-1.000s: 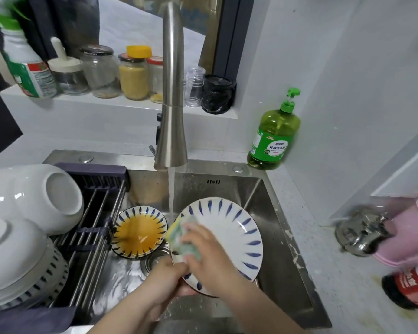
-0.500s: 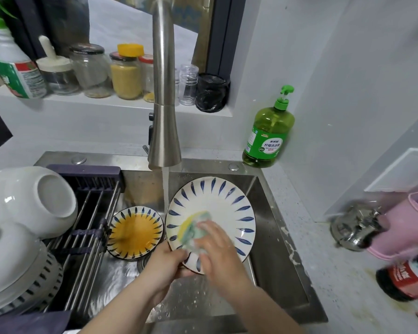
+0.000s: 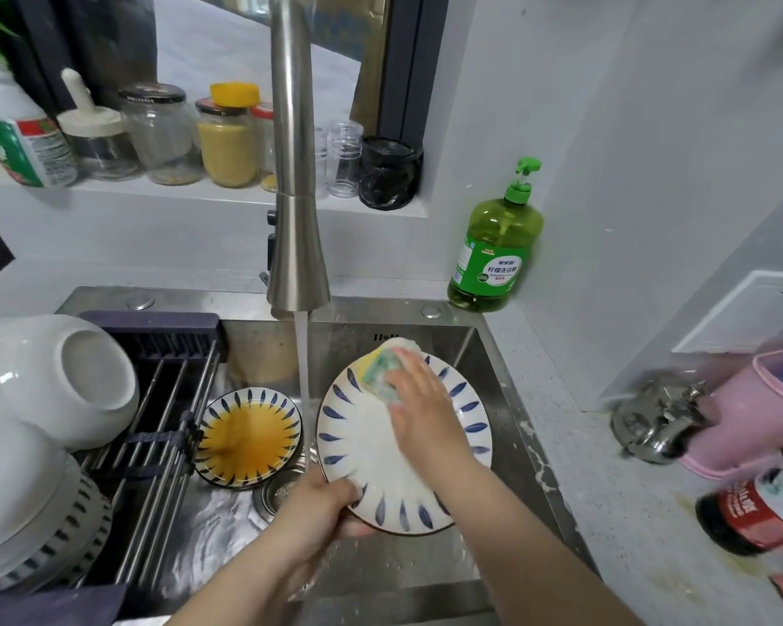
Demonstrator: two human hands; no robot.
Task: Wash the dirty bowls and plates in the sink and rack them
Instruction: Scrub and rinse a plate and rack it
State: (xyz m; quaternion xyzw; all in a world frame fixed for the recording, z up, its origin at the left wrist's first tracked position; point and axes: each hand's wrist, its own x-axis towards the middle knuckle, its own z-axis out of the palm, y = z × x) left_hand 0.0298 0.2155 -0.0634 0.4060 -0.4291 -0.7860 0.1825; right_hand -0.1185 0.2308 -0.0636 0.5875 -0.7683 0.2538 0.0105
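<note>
Steel sink (image 3: 511, 422): tap running.
Drying rack (image 3: 163, 426) spans the sink's left side, with upturned white bowls (image 3: 64, 377) stacked on it.
Faucet (image 3: 292, 173) rises from the sink's back edge; the water stream (image 3: 302, 354) falls into the sink's middle and misses both plates.
Blue-leaf plate (image 3: 371, 445) is held tilted over the sink's right half, face up and soapy.
Small matching plate (image 3: 248, 438), with yellow residue, leans in the sink's left half by the rack.
Green dish soap bottle (image 3: 493, 255) stands at the sink's back right corner.
Left hand (image 3: 317, 512) clamps the big plate's near rim, thumb on top, at the sink's front.
Right hand (image 3: 419, 408) has its fingers wrapped over the sponge (image 3: 380, 368), pressing it onto the plate's far edge, toward the sink's back wall.
</note>
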